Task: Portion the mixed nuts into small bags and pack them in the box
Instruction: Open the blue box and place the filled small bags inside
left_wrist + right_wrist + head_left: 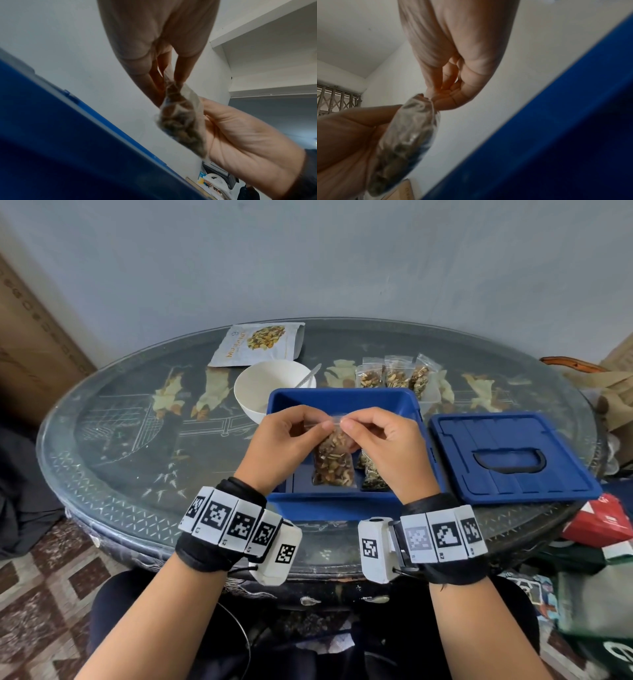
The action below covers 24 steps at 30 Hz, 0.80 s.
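Both hands hold one small clear bag of mixed nuts (333, 460) upright over the blue box (342, 400). My left hand (291, 436) pinches the bag's top edge from the left, and my right hand (376, 436) pinches it from the right. The wrist views show the same bag (180, 121) (409, 135) hanging between the pinching fingers. A second filled bag (371, 470) lies in the box under my right hand. Three filled bags (394, 374) stand behind the box.
The blue lid (510, 455) lies to the right of the box. A white bowl (263, 386) with a spoon (308, 376) sits behind the box at left, and the nut pouch (257, 344) lies further back. Bags and clutter (603, 525) crowd the table's right side.
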### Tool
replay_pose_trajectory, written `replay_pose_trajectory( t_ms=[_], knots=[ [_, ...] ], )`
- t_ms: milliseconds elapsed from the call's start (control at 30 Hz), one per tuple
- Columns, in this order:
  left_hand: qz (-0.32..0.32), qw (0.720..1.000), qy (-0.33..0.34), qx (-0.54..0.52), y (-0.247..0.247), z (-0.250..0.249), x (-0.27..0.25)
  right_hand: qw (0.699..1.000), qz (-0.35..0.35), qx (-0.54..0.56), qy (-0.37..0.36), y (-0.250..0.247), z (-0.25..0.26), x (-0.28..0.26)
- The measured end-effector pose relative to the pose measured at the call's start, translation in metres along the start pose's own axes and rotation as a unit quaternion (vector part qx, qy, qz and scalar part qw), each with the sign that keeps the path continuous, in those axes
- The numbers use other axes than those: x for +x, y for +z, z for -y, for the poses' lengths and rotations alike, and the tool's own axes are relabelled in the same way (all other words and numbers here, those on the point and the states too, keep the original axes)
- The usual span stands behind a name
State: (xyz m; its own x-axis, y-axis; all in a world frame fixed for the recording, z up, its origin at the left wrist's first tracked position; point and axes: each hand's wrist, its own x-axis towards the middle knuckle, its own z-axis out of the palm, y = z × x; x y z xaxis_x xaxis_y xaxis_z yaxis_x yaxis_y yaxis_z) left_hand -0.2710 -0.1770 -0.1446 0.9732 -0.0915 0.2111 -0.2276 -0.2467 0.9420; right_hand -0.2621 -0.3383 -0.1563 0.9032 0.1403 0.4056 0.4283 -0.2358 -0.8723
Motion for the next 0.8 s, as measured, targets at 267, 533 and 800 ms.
replay_pose_trajectory(
  t_ms=[267, 533, 800],
  knots=[
    [-0.057, 0.994, 0.058, 0.074, 0.0040, 0.0062, -0.0023, 1.000, 0.014, -0.019, -0.002, -0.0013, -0.0007, -0.0011],
    [-0.045, 0.995, 0.058, 0.069, 0.0051, 0.0059, -0.0025, 0.991, -0.022, -0.099, -0.087, 0.0014, -0.0054, -0.0002],
    [-0.050, 0.995, 0.054, 0.062, 0.0056, 0.0034, -0.0022, 0.994, -0.003, -0.084, -0.075, 0.0042, -0.0074, -0.0022]
  ],
)
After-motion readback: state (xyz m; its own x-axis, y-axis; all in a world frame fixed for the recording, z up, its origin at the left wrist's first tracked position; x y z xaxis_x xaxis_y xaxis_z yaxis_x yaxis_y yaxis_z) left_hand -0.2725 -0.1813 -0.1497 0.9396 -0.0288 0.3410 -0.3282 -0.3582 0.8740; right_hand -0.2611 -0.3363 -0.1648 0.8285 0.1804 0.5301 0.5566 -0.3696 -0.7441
